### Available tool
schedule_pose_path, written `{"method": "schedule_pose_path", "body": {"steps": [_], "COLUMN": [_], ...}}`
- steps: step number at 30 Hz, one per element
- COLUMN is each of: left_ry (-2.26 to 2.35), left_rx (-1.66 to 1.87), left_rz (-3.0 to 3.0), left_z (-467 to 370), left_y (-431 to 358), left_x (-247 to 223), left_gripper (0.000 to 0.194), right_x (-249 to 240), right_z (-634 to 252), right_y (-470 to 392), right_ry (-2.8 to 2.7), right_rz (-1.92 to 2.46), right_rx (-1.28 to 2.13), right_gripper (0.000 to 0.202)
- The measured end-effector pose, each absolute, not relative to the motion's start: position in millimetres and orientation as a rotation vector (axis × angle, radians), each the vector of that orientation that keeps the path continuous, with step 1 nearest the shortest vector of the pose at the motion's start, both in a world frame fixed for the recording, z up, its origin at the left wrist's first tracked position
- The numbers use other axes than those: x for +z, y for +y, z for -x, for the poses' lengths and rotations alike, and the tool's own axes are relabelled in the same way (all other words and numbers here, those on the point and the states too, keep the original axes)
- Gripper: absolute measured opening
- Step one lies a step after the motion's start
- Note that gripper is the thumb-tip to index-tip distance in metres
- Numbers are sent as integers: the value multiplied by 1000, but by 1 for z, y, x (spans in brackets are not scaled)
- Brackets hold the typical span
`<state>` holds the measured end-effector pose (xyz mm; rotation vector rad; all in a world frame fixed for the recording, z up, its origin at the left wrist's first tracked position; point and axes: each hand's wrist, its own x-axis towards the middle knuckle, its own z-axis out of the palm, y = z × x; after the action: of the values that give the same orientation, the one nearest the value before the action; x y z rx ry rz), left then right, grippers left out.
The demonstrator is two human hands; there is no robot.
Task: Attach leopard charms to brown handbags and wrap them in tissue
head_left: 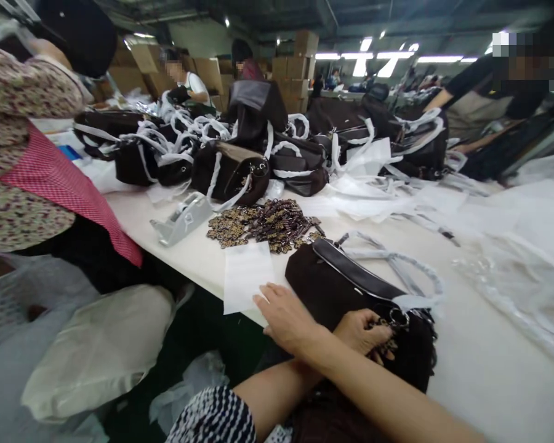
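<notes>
My forearms cross in front of me. At the right, my left hand (362,332) closes thumb and fingers on a dark metal charm (388,349) at the end of a dark brown handbag (323,280). The bag lies on the table, its handle (410,271) wrapped in white. Across the left forearm, my right hand (289,317) reaches leftward with its fingers stretched out. Its fingertips touch the near right part of a white paper sheet (244,277), which overhangs the table edge. Beyond the sheet lies a heap of similar dark and brass-coloured charms (272,223).
A tape dispenser (182,218) stands left of the charms on the white table (480,357). Several wrapped-handle bags (231,172) pile up behind. Plastic wrapping (521,246) covers the right side. A person in a red checked apron (69,191) stands left; other people work farther back.
</notes>
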<state>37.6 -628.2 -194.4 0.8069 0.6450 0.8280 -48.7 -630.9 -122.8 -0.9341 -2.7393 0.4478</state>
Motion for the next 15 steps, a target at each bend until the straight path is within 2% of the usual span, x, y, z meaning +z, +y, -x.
{"method": "schedule_pose_path", "body": {"steps": [2, 6, 9, 12, 15], "left_ry": [653, 672, 638, 597, 571], "left_rx": [852, 888, 885, 896, 886], "left_rz": [-820, -852, -881, -871, -830], "left_z": [-37, -33, -29, -27, -25], "left_y": [-630, -634, -632, -629, -625], "left_x": [-192, -184, -183, -184, -185], "left_gripper": [49, 49, 46, 39, 23], "right_x": [-140, -156, -154, -126, -67], "right_z": [68, 78, 79, 65, 14], "right_y": [-620, -614, -614, -622, -645], "right_ry": [-2860, -2921, -2881, -2613, -2120], "right_rz": [980, 1032, 986, 983, 979], "right_rx": [310, 165, 216, 503, 1030], "right_gripper": [52, 24, 16, 15, 24]}}
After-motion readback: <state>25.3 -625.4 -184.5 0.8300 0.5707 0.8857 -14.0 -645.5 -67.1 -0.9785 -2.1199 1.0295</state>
